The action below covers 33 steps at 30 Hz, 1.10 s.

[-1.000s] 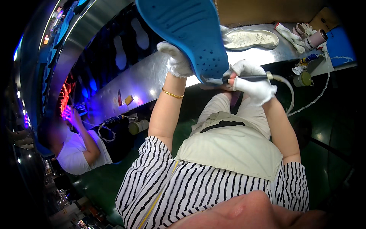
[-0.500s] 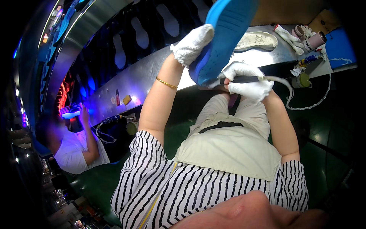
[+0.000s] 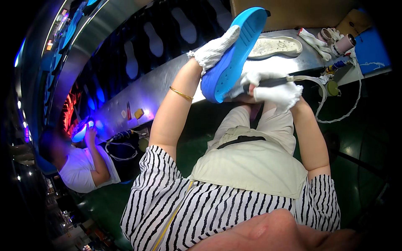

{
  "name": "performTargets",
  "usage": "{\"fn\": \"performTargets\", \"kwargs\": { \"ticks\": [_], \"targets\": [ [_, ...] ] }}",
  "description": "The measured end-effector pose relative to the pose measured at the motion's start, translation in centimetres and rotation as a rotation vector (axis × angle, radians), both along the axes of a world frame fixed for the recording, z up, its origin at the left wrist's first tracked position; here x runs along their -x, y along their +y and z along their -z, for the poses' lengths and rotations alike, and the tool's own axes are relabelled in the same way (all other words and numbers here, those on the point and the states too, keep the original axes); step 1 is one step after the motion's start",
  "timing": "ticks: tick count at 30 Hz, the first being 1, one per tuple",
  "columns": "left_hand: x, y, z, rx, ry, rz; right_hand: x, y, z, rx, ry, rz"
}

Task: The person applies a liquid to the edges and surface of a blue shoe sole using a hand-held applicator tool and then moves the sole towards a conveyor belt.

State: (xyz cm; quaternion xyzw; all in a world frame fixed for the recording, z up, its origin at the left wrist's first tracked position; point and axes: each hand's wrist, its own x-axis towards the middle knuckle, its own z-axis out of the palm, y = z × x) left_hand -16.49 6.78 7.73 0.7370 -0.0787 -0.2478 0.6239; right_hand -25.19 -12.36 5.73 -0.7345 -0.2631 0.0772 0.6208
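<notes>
My left hand (image 3: 214, 49), in a white knitted glove, grips the edge of a blue shoe sole (image 3: 238, 56) and holds it tilted above the bench, its rounded lower end toward me. My right hand (image 3: 277, 93), gloved the same way with a bare fingertip showing, is closed round a dark-handled brush (image 3: 274, 82). A pale hose (image 3: 320, 90) runs from the back of the brush. Its tip is smeared by motion, close beside the lower end of the sole; whether it touches I cannot tell.
Behind the sole, an off-white shoe sole (image 3: 276, 47) lies on the metal bench (image 3: 159, 81). Gloves (image 3: 315, 44) and a pinkish cup (image 3: 345, 44) stand at right. Dark racks hold several soles (image 3: 154, 38) beyond the bench. A co-worker (image 3: 86, 165) sits at left under purple light.
The blue sole has come lower and tipped, so more of its face shows. My right hand and brush have shifted slightly, still near the sole's lower end. The co-worker's hands have moved.
</notes>
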Motion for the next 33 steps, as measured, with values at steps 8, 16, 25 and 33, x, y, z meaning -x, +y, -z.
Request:
{"fn": "performTargets", "kwargs": {
  "ticks": [8,16,25,33],
  "targets": [
    [-0.1,0.7,-0.5,0.124,0.005,-0.039,-0.9,-1.2,-0.2,0.155,-0.187,0.070],
    [2.2,2.8,-1.8,0.780,0.022,-0.244,0.1,-2.8,-1.8,-0.083,-0.163,0.303],
    [5.8,0.2,7.3,1.144,0.411,-0.069,0.1,-1.5,1.8,-0.263,-0.066,0.458],
    [6.8,-2.7,7.1,1.154,0.382,-0.124,0.8,1.1,0.5,-0.226,-0.258,0.350]
  ]
}}
